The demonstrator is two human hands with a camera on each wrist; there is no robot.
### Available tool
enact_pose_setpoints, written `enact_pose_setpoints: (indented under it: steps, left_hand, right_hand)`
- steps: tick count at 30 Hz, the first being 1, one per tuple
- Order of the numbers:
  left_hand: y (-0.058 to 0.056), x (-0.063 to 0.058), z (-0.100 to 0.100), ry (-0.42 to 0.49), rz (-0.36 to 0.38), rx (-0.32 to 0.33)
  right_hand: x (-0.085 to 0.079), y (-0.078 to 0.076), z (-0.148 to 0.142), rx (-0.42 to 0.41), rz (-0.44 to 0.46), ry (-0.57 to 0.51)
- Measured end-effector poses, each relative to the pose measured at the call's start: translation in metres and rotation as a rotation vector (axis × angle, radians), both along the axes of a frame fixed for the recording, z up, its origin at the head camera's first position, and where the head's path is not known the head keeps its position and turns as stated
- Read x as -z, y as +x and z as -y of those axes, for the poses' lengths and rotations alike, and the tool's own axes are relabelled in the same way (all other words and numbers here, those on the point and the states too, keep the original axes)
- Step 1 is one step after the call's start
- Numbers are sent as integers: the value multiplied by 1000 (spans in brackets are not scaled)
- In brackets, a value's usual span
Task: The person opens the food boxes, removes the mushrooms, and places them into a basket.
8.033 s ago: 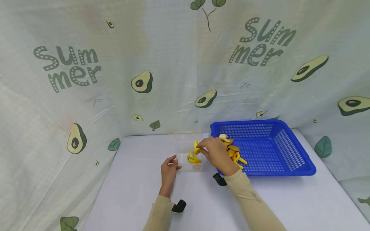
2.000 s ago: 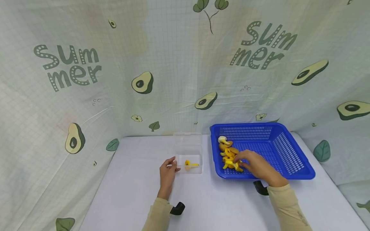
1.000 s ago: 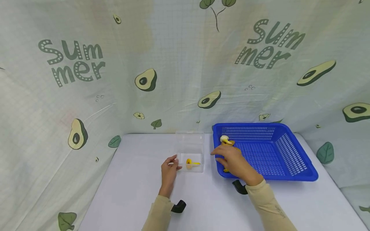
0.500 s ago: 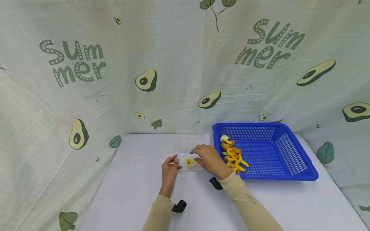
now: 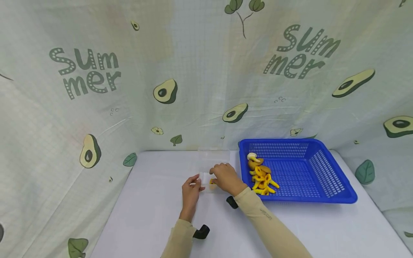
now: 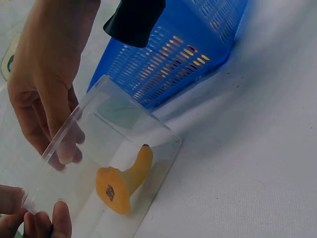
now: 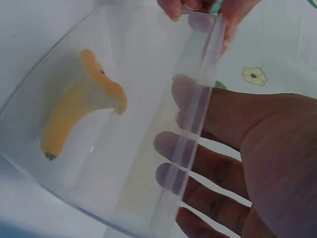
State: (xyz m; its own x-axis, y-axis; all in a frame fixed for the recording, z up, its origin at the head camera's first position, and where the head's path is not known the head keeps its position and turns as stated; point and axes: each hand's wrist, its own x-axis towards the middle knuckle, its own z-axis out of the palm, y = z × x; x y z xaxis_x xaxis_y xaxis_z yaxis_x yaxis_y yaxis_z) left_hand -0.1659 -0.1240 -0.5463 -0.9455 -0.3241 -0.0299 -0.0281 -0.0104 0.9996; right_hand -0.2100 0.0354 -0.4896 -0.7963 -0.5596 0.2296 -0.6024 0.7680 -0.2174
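A clear plastic box point(image 5: 206, 189) stands on the white table, and my left hand point(image 5: 190, 195) pinches its left edge. One yellow trumpet-shaped mushroom point(image 6: 140, 171) lies in the box, seen through the wall in both wrist views. My right hand point(image 5: 227, 178) reaches over the box. In the right wrist view its loosely bent fingers point(image 7: 218, 166) show through the clear wall, apart from the mushroom point(image 7: 69, 116) and holding nothing. To the right, more yellow and brown mushrooms and a white-capped one form a pile point(image 5: 262, 179) in the blue basket point(image 5: 309, 172).
The box's clear raised lid point(image 5: 213, 155) stands behind it. The basket's left wall point(image 5: 243, 168) rises close to the right forearm. A printed cloth point(image 5: 196, 71) hangs behind the table. Black camera mounts point(image 5: 201, 232) stick out from both wrists.
Several mushrooms lay in the box eight seconds ago; one lies there now. My right hand was over the basket's pile, then moved left to the box. The left hand has stayed on its edge.
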Motion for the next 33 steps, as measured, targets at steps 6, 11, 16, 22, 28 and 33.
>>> enact_pose_setpoints:
  steps: [6, 11, 16, 22, 28, 33]
  left_hand:
    - [5, -12, -3, -10, 10, 5]
    - [11, -26, -4, -13, 5, 13]
    - [7, -10, -4, -11, -3, -4]
    - [2, 2, 0, 1, -11, -2]
    - [1, 1, -1, -11, -14, 1]
    - [1, 2, -1, 2, -9, -8]
  right_hand:
    - [6, -8, 3, 11, 22, 47]
    - [11, -13, 7, 26, 49, 79]
    - [14, -18, 12, 28, 56, 132]
    - [9, -19, 14, 16, 68, 137]
    - [7, -22, 15, 36, 175, 92]
    - [8, -23, 15, 89, 232, 72]
